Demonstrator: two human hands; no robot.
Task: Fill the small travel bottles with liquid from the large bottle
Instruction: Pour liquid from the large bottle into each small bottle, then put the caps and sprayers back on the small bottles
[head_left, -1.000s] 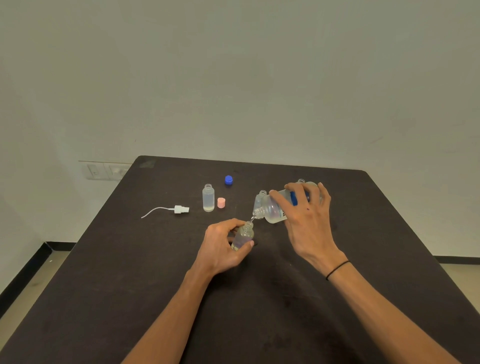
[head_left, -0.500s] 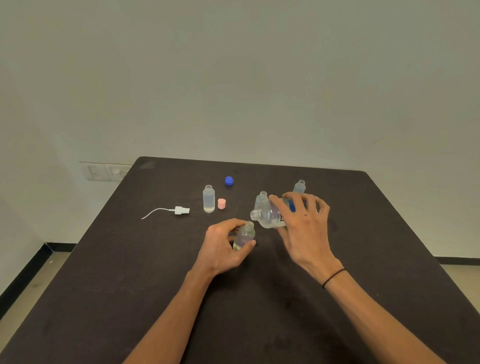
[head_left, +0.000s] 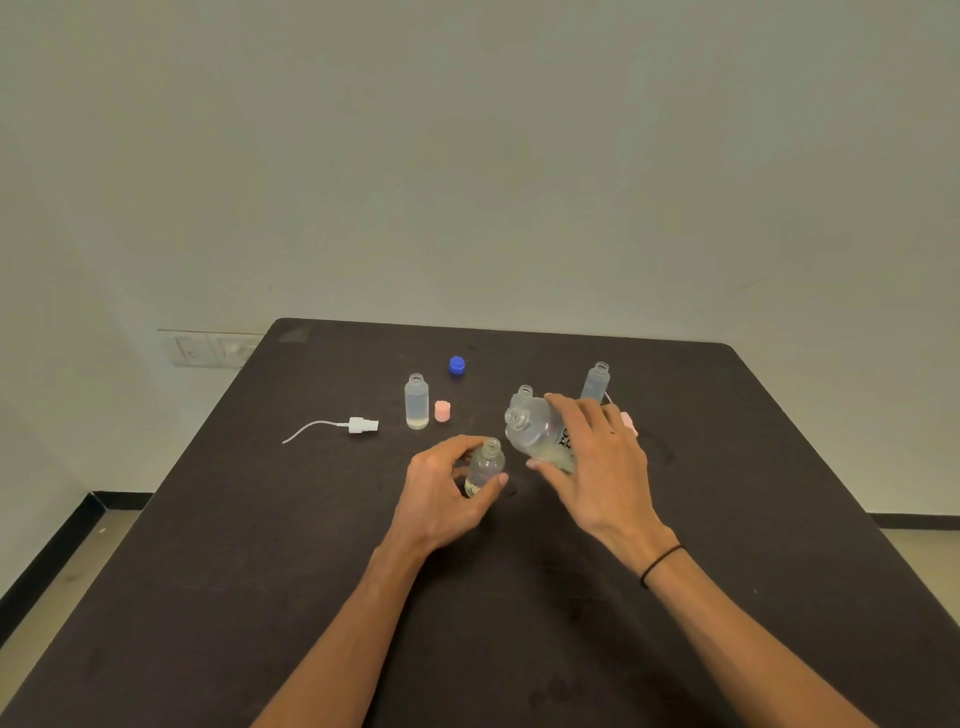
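Note:
My left hand (head_left: 441, 493) grips a small clear travel bottle (head_left: 485, 466), uncapped and leaning slightly, with a little liquid at its bottom. My right hand (head_left: 602, 462) holds the large clear bottle (head_left: 537, 431), tilted with its open neck facing left and up, just right of the small one and apart from it. Liquid pools in the large bottle's lower side. Other open small bottles stand on the dark table (head_left: 311, 571): one (head_left: 416, 401) at the left, one (head_left: 523, 396) behind the large bottle, one (head_left: 596, 382) at the back right.
A blue cap (head_left: 457, 365) and a pink cap (head_left: 442, 410) lie near the left small bottle. A white spray pump with its tube (head_left: 358, 425) lies further left. Another pink cap (head_left: 629, 422) peeks out behind my right hand. A wall stands behind the table.
My right hand has lowered the large bottle and turned its neck up, away from the small bottle's mouth; the pouring has stopped. My left hand stays on the small bottle.

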